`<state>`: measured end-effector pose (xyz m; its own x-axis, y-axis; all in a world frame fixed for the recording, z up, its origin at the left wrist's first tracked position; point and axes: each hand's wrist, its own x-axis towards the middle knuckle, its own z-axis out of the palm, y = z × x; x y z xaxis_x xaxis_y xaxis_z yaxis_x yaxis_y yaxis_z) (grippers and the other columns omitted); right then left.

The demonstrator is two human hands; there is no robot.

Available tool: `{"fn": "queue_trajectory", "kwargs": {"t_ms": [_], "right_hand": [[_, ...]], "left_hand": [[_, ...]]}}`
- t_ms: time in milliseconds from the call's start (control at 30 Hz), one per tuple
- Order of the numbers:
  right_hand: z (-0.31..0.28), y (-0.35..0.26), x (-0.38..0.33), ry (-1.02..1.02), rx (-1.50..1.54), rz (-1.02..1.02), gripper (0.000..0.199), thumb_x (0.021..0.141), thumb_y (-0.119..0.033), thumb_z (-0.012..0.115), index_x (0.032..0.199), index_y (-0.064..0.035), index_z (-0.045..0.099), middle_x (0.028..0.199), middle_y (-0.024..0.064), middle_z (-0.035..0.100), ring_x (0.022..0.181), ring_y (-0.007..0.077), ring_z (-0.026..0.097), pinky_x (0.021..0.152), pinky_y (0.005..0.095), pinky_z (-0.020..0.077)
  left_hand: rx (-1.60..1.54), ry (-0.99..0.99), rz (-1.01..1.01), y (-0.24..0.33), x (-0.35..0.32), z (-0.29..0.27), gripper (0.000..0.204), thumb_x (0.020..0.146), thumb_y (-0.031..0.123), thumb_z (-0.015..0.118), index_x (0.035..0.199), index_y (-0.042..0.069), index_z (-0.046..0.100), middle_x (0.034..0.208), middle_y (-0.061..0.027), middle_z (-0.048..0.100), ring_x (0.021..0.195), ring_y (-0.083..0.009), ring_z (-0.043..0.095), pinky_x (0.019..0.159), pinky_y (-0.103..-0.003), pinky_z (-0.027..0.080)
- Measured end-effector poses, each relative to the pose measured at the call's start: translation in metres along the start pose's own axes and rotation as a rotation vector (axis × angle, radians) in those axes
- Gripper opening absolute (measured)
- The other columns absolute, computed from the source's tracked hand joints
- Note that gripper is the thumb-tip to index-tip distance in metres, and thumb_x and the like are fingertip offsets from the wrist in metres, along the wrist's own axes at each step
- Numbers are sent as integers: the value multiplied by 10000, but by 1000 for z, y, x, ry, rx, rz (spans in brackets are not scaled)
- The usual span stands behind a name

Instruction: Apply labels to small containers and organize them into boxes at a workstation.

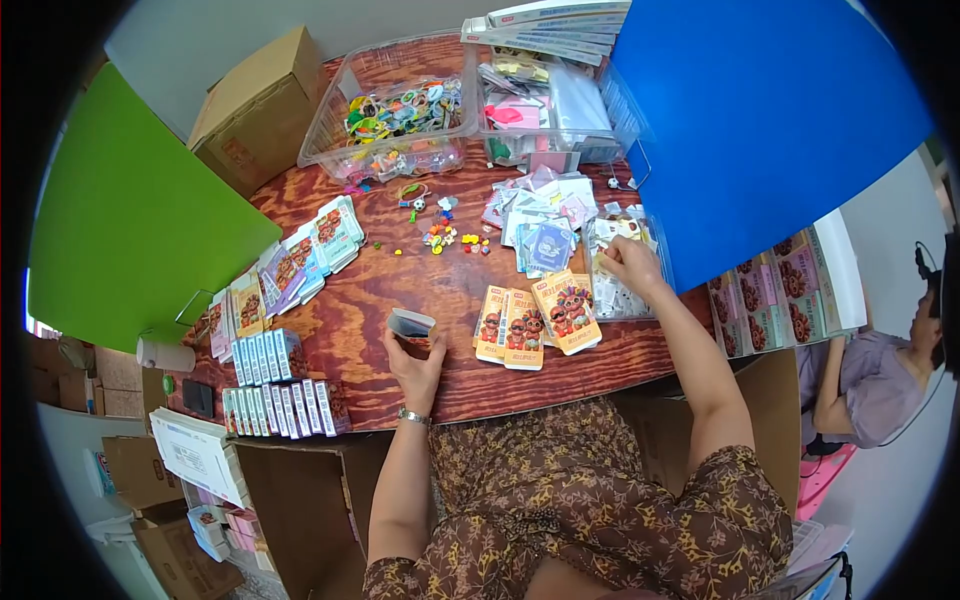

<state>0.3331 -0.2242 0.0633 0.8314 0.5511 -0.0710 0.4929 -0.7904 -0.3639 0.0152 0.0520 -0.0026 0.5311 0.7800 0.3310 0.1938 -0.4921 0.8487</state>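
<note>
Nearest, the left hand (415, 358) is cupped palm-up over the near table (420, 290) edge, fingers closed round a small open box (411, 324) with its mouth tilted up and to the right. The box looks like thin card: light, easily crushed, so it is best held by its side walls, as it is now, not by the flaps

Just right of it lie orange card packs (540, 315) fanned on the wood, flat, stiff and probably slick on their faces. Left of the hand stand rows of small closed boxes (272, 385), packed side by side

Further out on the right, the right hand (632, 262) reaches into a clear tray (625, 300) of small white packets; its fingers are bent down as if pinching something, but whether anything is actually held I cannot tell

Beyond that a loose heap of cards (540, 225) and a scatter of tiny coloured beads (445, 238) sit mid-table; the beads would roll and slip from the fingers

Farthest, two clear bins (400, 115) hold bright trinkets and papers, with a green panel (130, 220) far left and a blue panel (760, 110) far right
</note>
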Motion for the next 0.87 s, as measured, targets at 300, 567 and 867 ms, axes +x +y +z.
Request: {"fn": "queue_trajectory", "kwargs": {"t_ms": [300, 567, 867], "right_hand": [[-34, 5, -7, 185, 156, -128, 170, 906, -226, 697, 902, -57, 697, 871, 128, 708, 787, 336, 676, 698, 449, 515], [-27, 14, -31, -221, -125, -432, 255, 865, -222, 735, 1095, -124, 684, 912, 117, 719, 845, 312, 703, 738, 449, 549], [-23, 17, -33, -163, -341, -456, 313, 832, -180, 744, 1136, -141, 683, 1147, 146, 644, 1114, 299, 638, 850, 424, 553]], "left_hand": [[-23, -16, 0, -1, 1, -1, 763, 777, 131, 860, 1384, -5, 417, 1182, -107, 596, 1037, -187, 589, 916, -332, 492], [-136, -65, -53, 7, 2, -1, 760, 797, 104, 846, 1398, -7, 394, 1213, -97, 581, 1073, -181, 580, 943, -327, 480], [-57, -33, 13, -9, 1, 3, 767, 802, 85, 842, 1408, -13, 382, 1246, -108, 572, 1106, -191, 578, 965, -327, 474]]}}
